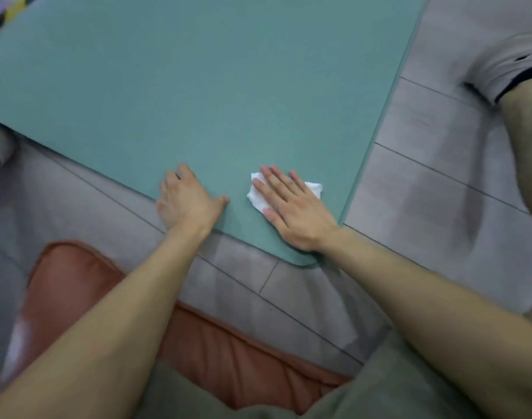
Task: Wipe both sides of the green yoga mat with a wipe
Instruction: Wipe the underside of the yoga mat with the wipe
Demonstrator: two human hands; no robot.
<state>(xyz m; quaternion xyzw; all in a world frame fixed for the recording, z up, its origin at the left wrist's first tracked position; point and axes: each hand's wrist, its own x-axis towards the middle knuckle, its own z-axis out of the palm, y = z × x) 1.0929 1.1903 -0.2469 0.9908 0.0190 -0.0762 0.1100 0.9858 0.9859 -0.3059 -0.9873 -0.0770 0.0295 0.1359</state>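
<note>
A reddish cushion [71,276] sits near the front edge of the green yoga mat [198,86], which lies flat on the tiled floor [425,182] with its far end cut off. The left hand [187,198] rests spread across that edge, gripping nothing. The right hand [292,207] presses flat on the white wipe [314,189], mostly hiding it, by the rounded corner, and a person's leg [527,152] occupies the floor further right.

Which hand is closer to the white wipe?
Right. The right hand presses flat on the wipe. The left hand rests apart from it, on the yoga mat at its near edge.
</note>
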